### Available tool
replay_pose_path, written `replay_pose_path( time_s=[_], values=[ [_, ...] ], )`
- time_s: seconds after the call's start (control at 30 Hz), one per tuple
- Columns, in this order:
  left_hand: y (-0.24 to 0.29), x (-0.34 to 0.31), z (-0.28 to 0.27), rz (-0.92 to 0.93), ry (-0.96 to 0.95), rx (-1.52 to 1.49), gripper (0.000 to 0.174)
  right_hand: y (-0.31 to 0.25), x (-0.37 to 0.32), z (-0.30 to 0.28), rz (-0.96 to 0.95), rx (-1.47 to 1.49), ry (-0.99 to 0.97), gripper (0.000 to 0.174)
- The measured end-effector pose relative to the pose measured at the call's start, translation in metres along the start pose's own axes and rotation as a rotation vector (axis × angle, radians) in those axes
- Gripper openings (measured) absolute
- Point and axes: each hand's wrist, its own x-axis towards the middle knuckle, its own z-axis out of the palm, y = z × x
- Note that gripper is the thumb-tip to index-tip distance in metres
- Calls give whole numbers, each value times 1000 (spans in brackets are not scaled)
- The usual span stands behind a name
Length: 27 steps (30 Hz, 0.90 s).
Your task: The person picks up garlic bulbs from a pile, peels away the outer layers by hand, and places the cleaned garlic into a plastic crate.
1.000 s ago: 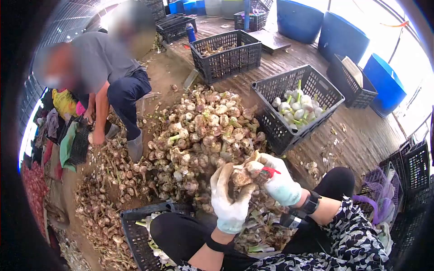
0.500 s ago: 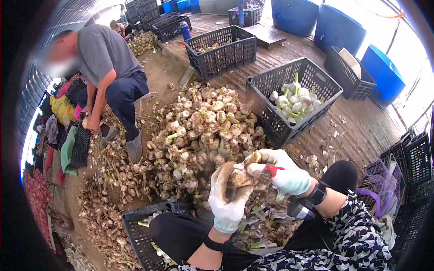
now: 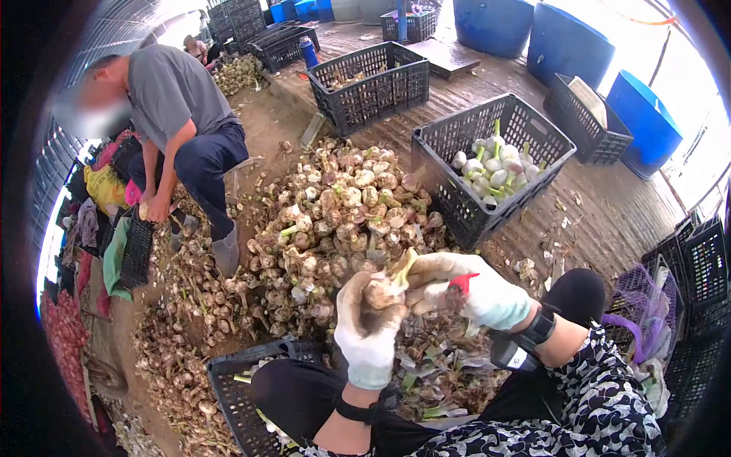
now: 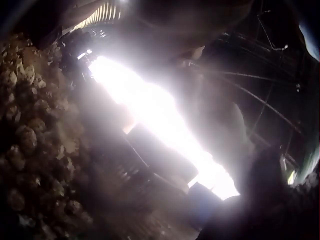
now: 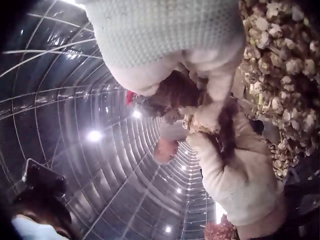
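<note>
In the head view my gloved left hand (image 3: 364, 339) holds a dirt-stained garlic bulb (image 3: 378, 294) between curled fingers and thumb. The gloved right hand (image 3: 483, 293) meets it from the right, its fingertips pinching a yellowish strip of peel (image 3: 403, 266) at the bulb's top. A red piece (image 3: 463, 282) shows against the right palm; most of whatever it belongs to is hidden. From below, the right wrist view has both hands together around the garlic, with the right glove (image 5: 165, 45) above the left. Strong glare fills the left wrist view, which does not show the hold.
A large heap of unpeeled garlic (image 3: 343, 206) lies just ahead. Beyond it stands a black crate (image 3: 495, 217) holding cleaned white bulbs. Another crate (image 3: 247, 407) is beside my left knee. Loose skins (image 3: 442, 373) cover my lap area. A person (image 3: 183, 99) bends over at left.
Both hands have shifted slightly left. The right fingers have drawn a strip of peel up from the bulb. The person at left has straightened a little.
</note>
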Motion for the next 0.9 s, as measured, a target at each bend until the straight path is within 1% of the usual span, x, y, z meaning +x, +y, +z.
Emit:
replay_pose_path(
  time_s=[0.03, 0.07, 0.13, 0.17, 0.2, 0.27, 0.3, 0.33, 0.37, 0.4, 0.47, 0.5, 0.53, 0.6, 0.63, 0.7, 0.77, 0.83, 0.87, 0.9],
  values=[
    [-4, -1, -1, 178, -35, 155, 55, -5, -1, 2, 72, -13, 106, 40],
    [-9, -2, -2, 354, -72, 309, 55, -4, 0, 2, 71, -10, 111, 40],
    [-18, -5, -2, 376, -85, 304, 56, -2, -1, -1, 169, 126, 136, 34],
    [-21, -5, -3, 456, -104, 384, 56, -9, 0, 2, 219, -148, 191, 26],
    [-22, -4, -4, 538, -123, 465, 57, -7, 0, 2, 218, -144, 196, 26],
    [-16, -5, -2, 569, -150, 524, 57, 1, 0, -1, 115, -298, 126, 25],
    [-11, -7, 0, 593, -159, 598, 57, 6, 0, -3, 181, -135, 122, 23],
    [-9, -8, 1, 617, -166, 671, 57, 7, -1, -4, 182, -133, 125, 23],
    [-14, -7, 4, 570, -153, 523, 56, 8, -1, -5, 158, -127, 118, 24],
    [-13, -8, 4, 569, -154, 524, 56, 8, -2, -6, 135, -120, 111, 26],
    [-8, -8, 4, 268, -138, 258, 56, 7, -1, -7, 123, -149, 77, 26],
    [-9, -4, 0, 147, -151, 181, 55, 7, -1, -7, 110, -179, 44, 27],
    [-5, -5, 1, 21, -140, 10, 57, 5, -1, -6, 110, -176, 44, 27],
    [-1, -3, 0, -9, -167, -213, 59, 1, -1, -2, -7, -245, 30, 20],
    [-1, -2, -1, -9, -165, -213, 59, 3, 0, -4, -50, -291, 3, 24],
    [-3, -1, -4, -217, -185, -556, 58, 5, -1, -2, -59, -237, -7, 25],
    [-6, 0, -4, -207, -179, -560, 55, 5, -1, 0, -68, -181, -16, 27],
    [-12, 1, -7, -199, -177, -561, 52, 3, 0, 3, -58, -344, 6, 34],
    [-17, 1, -9, -247, -168, -518, 48, 5, 2, 0, -58, -344, 3, 34],
    [-21, 1, -10, -293, -158, -475, 45, 11, 4, -8, -215, -733, -16, 37]
  ],
)
